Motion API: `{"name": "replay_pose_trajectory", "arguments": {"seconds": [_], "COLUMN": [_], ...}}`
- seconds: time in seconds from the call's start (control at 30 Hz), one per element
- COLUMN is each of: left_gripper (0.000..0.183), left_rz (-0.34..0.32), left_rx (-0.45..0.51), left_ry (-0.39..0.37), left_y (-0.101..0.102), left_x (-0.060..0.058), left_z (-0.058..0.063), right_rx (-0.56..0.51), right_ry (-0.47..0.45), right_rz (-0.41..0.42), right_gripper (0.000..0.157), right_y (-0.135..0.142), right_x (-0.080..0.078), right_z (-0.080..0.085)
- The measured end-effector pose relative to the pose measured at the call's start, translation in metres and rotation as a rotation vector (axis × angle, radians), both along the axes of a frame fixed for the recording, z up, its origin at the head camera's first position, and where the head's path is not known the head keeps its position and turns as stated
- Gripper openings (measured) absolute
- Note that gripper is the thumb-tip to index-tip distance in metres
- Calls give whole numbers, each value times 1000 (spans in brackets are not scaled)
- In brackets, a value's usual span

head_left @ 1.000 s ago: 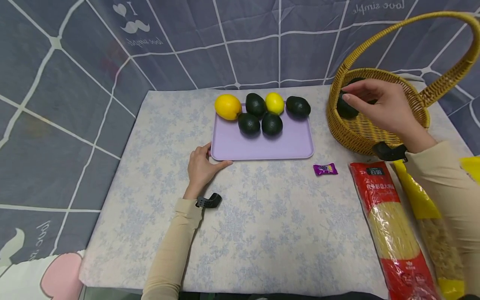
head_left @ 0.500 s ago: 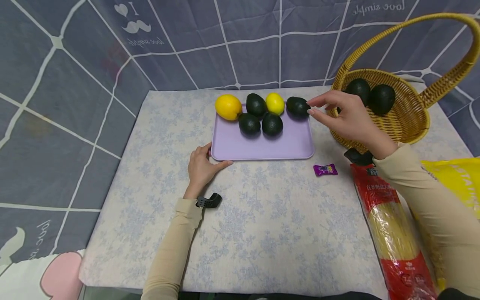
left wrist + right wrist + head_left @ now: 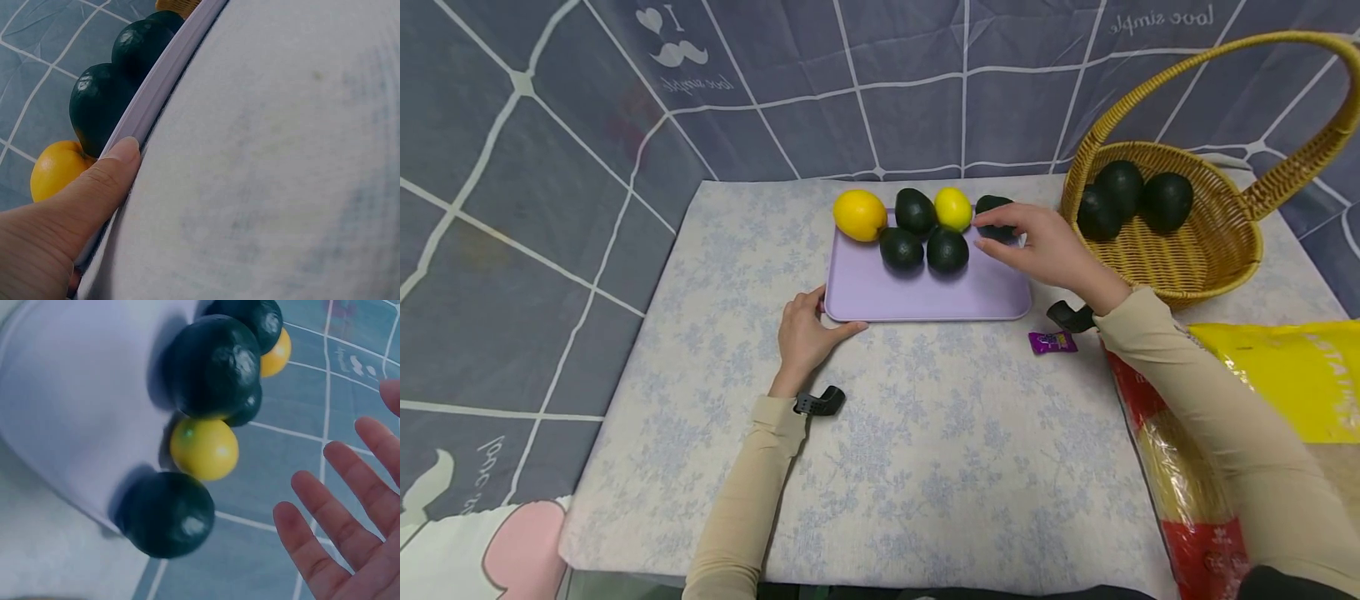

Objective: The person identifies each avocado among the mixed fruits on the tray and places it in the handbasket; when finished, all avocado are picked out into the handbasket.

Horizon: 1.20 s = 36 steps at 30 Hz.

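Observation:
My left hand (image 3: 805,337) holds the front left corner of a lilac tray (image 3: 925,297), the thumb along its front rim; in the left wrist view, that thumb (image 3: 103,181) lies against the rim. On the tray's far half sit dark green avocados (image 3: 947,250), a small lemon (image 3: 952,208) and a larger yellow fruit (image 3: 860,214). Over the tray's right end is my right hand (image 3: 1037,242), partly covering the rightmost avocado (image 3: 167,515). In the right wrist view its fingers (image 3: 331,512) are spread, hold nothing and appear apart from that avocado.
A wicker basket (image 3: 1180,267) with a tall handle stands at the back right, holding three avocados (image 3: 1165,202). A purple wrapped candy (image 3: 1052,342) lies right of the tray. Under my right forearm are a red noodle packet (image 3: 1206,550) and a yellow pasta bag (image 3: 1285,375).
My right hand has moved left from above the basket to the tray's rightmost avocado, uncovering the avocados in the basket. The left hand stays at the tray corner.

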State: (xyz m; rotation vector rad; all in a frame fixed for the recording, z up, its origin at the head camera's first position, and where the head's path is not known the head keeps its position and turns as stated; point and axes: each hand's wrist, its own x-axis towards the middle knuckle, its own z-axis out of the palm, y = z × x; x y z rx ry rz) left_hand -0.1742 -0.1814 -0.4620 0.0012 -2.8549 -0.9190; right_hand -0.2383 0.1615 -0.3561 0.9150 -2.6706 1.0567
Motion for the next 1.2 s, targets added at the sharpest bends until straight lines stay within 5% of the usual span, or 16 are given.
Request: {"name": "replay_pose_trajectory", "arguments": {"seconds": [0.6,1.2], "left_gripper": [91,91], "left_rz": [-2,5], "left_rx": [-9,4], "left_ry": [2,7], "left_y": [-1,-1], "left_x": [-1,0], "left_z": [0,0], "right_rx": [119,84], "right_ry": [-241,-312], "right_rz": [-42,-105], "right_gripper": [66,69], "right_y": [-27,-41], "right_x": [-18,-23], "right_z": [-34,-53]}}
